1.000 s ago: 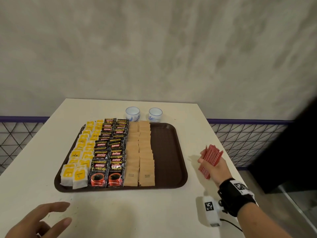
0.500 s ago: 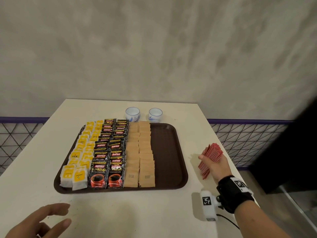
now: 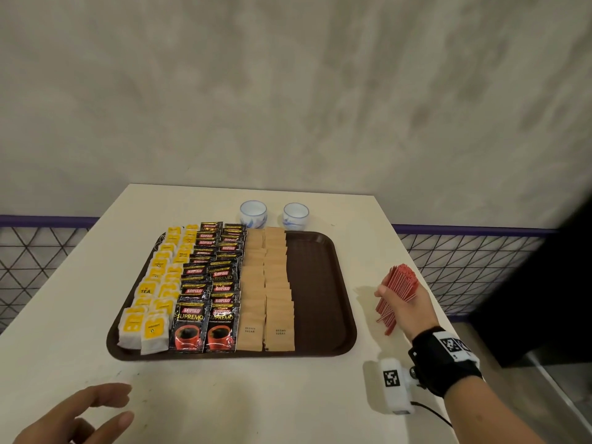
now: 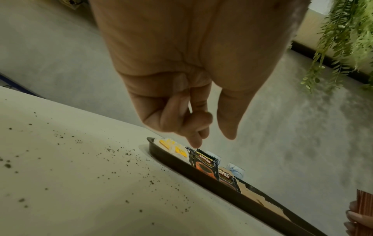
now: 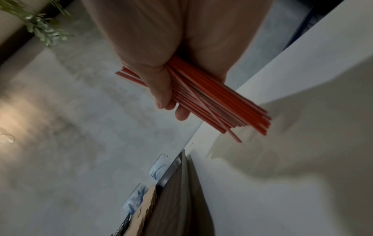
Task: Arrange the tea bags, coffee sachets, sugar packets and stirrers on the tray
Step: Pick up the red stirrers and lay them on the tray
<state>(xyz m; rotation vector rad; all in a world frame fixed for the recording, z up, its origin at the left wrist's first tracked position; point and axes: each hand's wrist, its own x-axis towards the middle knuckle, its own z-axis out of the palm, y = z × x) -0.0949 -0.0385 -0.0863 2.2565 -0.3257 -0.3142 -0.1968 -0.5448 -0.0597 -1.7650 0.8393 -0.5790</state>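
Note:
A brown tray [image 3: 320, 283] lies on the white table. From left to right it holds rows of yellow tea bags [image 3: 157, 283], black coffee sachets [image 3: 208, 283] and brown sugar packets [image 3: 266, 283]; its right strip is bare. My right hand [image 3: 407, 302] grips a bundle of red stirrers [image 3: 398, 286] [image 5: 212, 99] above the table, just right of the tray. My left hand [image 3: 83, 415] hovers near the table's front edge, fingers relaxed and empty. In the left wrist view the left hand [image 4: 201, 135] holds nothing.
Two white-and-blue cups [image 3: 253, 214] [image 3: 295, 215] stand behind the tray. Dark specks [image 4: 101, 151] dot the table in front of the tray. A purple-railed wire fence [image 3: 464, 261] runs behind the table, whose right edge lies close to my right hand.
My right hand with the stirrers has shifted slightly lower and tilted a little. The left hand has barely moved.

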